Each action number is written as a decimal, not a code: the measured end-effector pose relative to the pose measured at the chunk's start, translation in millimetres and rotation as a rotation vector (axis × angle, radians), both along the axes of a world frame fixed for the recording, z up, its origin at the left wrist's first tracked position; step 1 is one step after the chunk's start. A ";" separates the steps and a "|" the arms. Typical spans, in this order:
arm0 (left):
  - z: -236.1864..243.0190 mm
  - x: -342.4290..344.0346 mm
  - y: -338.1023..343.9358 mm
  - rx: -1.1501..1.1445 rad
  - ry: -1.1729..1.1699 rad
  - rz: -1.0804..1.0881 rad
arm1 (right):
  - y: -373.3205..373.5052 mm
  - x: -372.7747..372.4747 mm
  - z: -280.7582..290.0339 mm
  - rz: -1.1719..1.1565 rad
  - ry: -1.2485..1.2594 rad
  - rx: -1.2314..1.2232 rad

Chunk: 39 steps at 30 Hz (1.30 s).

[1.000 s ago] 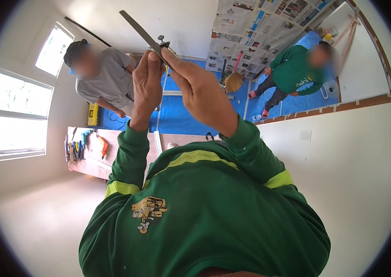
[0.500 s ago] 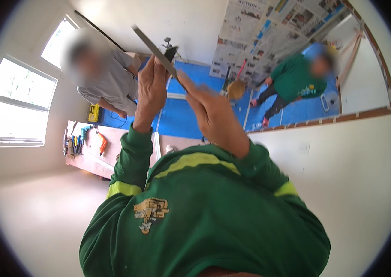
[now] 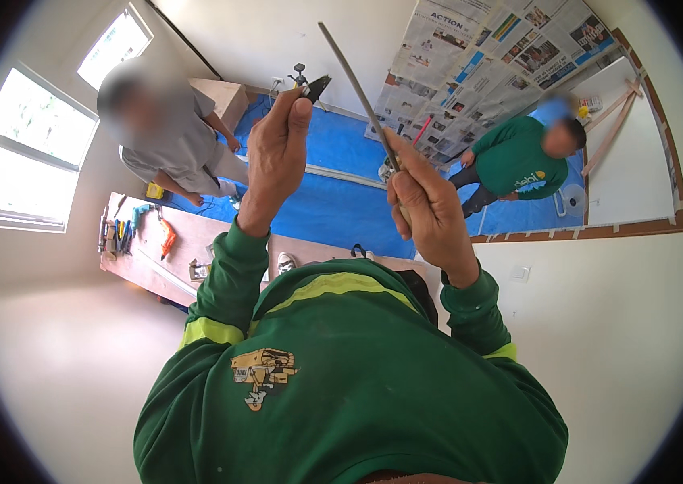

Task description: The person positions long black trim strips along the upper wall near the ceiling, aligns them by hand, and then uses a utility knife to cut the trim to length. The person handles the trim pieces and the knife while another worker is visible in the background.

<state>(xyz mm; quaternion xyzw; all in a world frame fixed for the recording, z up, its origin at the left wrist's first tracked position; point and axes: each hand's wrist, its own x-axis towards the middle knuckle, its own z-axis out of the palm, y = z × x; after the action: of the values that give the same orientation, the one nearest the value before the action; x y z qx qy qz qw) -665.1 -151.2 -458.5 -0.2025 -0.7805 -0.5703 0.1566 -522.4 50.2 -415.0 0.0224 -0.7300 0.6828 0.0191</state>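
Observation:
My left hand (image 3: 275, 157) is raised at the centre left, its thumb and fingers closed on a small dark tool with a wedge-shaped blade (image 3: 316, 88). The handle of that tool is hidden in my grip. To its right, my right hand (image 3: 434, 208) is closed round the lower end of a long, thin, flat greyish tool (image 3: 353, 82). Seen nearly edge-on, the long tool slants up to the left; its exact kind cannot be made out. A gap separates the two tools.
A wooden workbench (image 3: 136, 256) below carries an orange drill (image 3: 167, 239), a teal drill (image 3: 139, 214) and several hand tools. Blue sheeting (image 3: 341, 210) covers the floor. One person in grey (image 3: 172, 137) stands left, another in green (image 3: 511, 157) right, near a newspaper-covered wall (image 3: 470, 60).
My hands have moved apart. The right one has gone right and down with the long tool, which was against the dark tool in my left hand. The person in green has shifted slightly.

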 end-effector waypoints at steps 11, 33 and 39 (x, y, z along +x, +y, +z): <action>-0.7 -3.1 35.0 -0.019 0.000 0.009 | 51.9 -20.0 1.5 0.097 -0.041 0.297; 2.7 11.9 55.8 -0.095 0.010 0.012 | 54.4 -23.1 -2.3 0.092 0.038 0.341; -4.2 14.4 41.6 -0.064 0.083 0.089 | 34.3 -21.5 12.4 0.121 0.137 0.428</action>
<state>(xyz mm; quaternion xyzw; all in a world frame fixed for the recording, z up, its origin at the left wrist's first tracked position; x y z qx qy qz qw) -650.7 -109.6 -462.8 -0.1960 -0.7995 -0.5284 0.2077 -543.9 84.4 -402.6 0.1159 -0.8525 0.5092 0.0226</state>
